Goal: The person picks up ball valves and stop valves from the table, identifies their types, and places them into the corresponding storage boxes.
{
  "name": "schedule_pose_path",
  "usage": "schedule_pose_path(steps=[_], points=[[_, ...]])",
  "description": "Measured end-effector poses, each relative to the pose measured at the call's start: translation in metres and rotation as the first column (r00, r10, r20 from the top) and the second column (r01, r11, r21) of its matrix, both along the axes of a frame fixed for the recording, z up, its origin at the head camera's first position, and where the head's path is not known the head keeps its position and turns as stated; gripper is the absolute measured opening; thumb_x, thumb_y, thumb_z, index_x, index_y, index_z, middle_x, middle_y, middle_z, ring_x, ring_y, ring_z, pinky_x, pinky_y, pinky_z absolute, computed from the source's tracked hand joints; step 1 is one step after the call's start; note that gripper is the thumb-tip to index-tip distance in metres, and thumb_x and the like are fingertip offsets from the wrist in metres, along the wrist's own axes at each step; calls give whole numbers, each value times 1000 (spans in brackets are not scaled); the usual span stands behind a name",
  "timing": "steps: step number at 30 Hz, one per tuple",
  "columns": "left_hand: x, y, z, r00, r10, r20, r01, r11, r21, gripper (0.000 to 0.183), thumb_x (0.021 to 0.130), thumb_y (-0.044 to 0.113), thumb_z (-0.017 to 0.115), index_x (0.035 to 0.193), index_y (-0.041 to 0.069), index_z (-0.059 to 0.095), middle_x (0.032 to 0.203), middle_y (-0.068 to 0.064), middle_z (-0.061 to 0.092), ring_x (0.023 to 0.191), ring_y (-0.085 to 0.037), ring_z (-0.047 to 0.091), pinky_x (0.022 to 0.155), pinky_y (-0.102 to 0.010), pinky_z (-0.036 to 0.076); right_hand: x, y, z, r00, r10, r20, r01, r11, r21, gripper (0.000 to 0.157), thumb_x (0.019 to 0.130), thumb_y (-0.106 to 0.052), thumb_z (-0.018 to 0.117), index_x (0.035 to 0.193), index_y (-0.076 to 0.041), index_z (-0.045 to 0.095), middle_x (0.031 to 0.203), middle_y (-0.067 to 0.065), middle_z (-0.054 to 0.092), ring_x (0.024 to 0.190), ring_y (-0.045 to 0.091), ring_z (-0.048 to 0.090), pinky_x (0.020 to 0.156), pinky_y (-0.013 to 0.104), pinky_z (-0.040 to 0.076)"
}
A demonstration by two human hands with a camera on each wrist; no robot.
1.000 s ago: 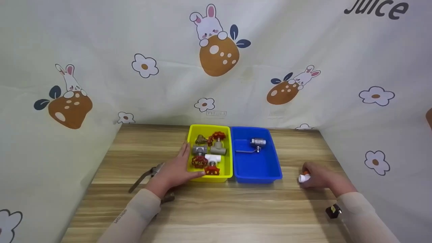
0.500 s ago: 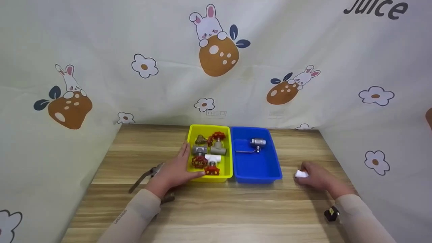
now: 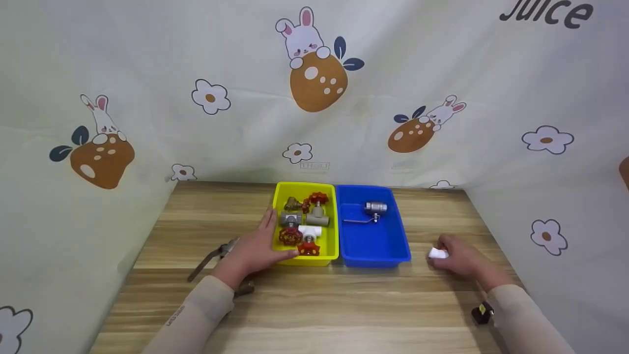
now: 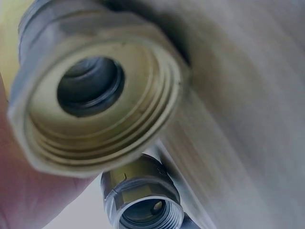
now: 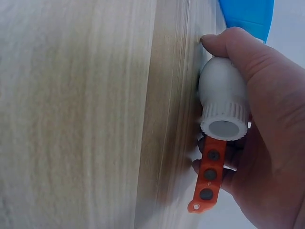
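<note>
White plastic valve with a flat orange lever (image 5: 224, 90) — one only — sits in the right hand (image 3: 462, 255), low over the wood-grain table (image 3: 344, 305) and to the right of the trays. Right-hand fingers and thumb curl round its body, while the lever hangs out past the palm in the right wrist view. Whether the valve touches the table cannot be told.

Compared with a second ago, the right hand and valve have shifted a little to the left, and the orange that showed between the fingers in the head view is now hidden. The left hand (image 3: 255, 248) has stayed put: its fingers lie extended along the left side of the yellow rectangular plastic tray (image 3: 307, 262), thumb across the near rim.

Counted, the yellow tray holds four valves with red handwheels: one brass (image 3: 293, 203) at far left, one beige plastic (image 3: 318, 220) at far right, one grey metal (image 3: 291, 219) at near left, one white plastic (image 3: 310, 231) at near right. Just beside it on the right, one blue rectangular plastic tray (image 3: 373, 246) holds one silver metal ball valve (image 3: 376, 208). Left of the trays, partly under the left arm, lie metal fittings — two threaded ends (image 4: 143, 183) show in the left wrist view.
</note>
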State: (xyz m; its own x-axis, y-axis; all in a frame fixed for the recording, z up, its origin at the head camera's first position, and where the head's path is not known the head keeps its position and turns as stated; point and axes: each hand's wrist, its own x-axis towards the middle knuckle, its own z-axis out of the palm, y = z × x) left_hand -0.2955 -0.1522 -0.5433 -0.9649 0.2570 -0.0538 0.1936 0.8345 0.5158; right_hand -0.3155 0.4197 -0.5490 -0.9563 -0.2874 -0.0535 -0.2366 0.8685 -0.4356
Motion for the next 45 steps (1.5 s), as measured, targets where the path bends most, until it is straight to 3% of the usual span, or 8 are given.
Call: schedule_pose_path(steps=[10, 22, 36, 45], points=[[1, 0, 1, 1000, 4, 10, -4, 1000, -3, 140, 82, 94, 68, 179, 17, 3, 185, -6, -7, 147, -53, 52, 112, -72, 47, -2, -7, 6, 1000, -26, 7, 26, 1000, 13, 43, 93, -43, 87, 105, -6, 67, 90, 2, 65, 80, 19, 59, 71, 37, 50], [0, -1, -1, 1000, 16, 18, -16, 1000, 10, 141, 80, 94, 69, 179, 18, 4, 185, -5, -7, 149, -53, 50, 115, -74, 44, -9, -17, 23, 998, -12, -63, 10, 999, -31, 41, 93, -37, 88, 102, -4, 65, 91, 5, 64, 81, 21, 58, 71, 38, 50], [0, 0, 2, 1000, 9, 27, -9, 1000, 16, 138, 83, 92, 68, 179, 17, 3, 186, -6, -8, 148, -51, 52, 114, -70, 48, -14, -40, 52, 985, 23, -170, -19, 1000, 22, 41, 91, -40, 90, 98, -9, 64, 91, 3, 62, 82, 21, 57, 72, 38, 50], [0, 0, 1, 1000, 13, 23, -13, 1000, 2, 140, 81, 94, 68, 179, 17, 4, 185, -6, -8, 152, -51, 47, 116, -69, 45, -16, -62, 63, 986, -16, -165, 26, 998, 56, 58, 93, -52, 88, 120, -6, 67, 106, 8, 67, 94, 26, 62, 83, 44, 57]])
